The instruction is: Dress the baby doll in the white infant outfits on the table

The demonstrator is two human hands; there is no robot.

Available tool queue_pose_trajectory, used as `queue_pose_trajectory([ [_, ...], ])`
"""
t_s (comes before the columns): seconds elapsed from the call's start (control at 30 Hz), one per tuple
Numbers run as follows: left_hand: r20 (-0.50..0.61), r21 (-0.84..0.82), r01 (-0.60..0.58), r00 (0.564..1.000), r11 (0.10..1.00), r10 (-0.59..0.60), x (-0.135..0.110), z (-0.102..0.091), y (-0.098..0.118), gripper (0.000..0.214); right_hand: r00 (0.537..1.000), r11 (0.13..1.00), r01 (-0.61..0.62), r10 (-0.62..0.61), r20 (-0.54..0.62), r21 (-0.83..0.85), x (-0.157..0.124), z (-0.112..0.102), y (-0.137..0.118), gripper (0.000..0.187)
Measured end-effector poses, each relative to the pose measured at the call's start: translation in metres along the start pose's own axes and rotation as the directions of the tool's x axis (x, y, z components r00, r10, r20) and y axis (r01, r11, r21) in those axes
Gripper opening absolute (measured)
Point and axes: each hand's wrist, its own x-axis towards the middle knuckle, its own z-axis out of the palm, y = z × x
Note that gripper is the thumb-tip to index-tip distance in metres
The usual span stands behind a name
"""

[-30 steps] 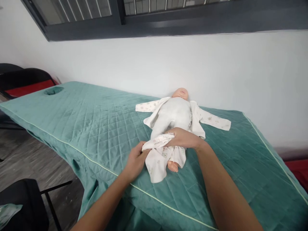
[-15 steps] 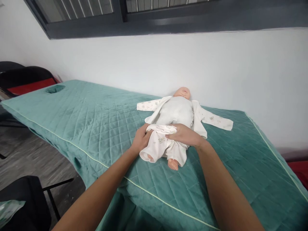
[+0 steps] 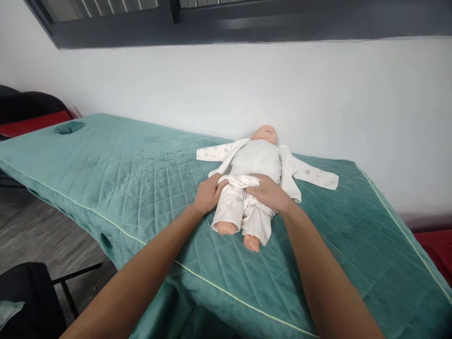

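Note:
A baby doll lies on its back on a green quilted table, head toward the wall. It wears an open white printed jacket with sleeves spread flat to both sides. White printed trousers cover both legs, and both bare feet stick out at the hems. My left hand grips the bunched waistband at the doll's left hip. At the other side of the waist, my right hand holds the same waistband.
A white wall runs behind the table under a dark window frame. Black chairs with red seats stand at the far left. Another black chair is at the lower left on the grey floor. A face hole marks the table's left end.
The trousers have been pulled up the doll's legs toward its waist; both feet now show at the hems. Both hands moved up toward the doll's hips.

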Motion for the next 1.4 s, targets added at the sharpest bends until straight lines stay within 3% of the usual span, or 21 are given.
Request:
queue_pose_trajectory([
  [0.4, 0.029, 0.072, 0.059, 0.998, 0.996, -0.061, 0.0041, 0.0038, -0.0032, 0.042, 0.999, 0.999, -0.04, 0.039, 0.012, 0.009, 0.0006, 0.001, 0.0007, 0.019],
  [1.4, -0.011, 0.019, 0.072, 0.997, 0.997, -0.072, 0.002, 0.0033, -0.002, 0.04, 0.994, 0.993, -0.093, 0.097, -0.057, 0.068, -0.0008, 0.0029, -0.0007, 0.024],
])
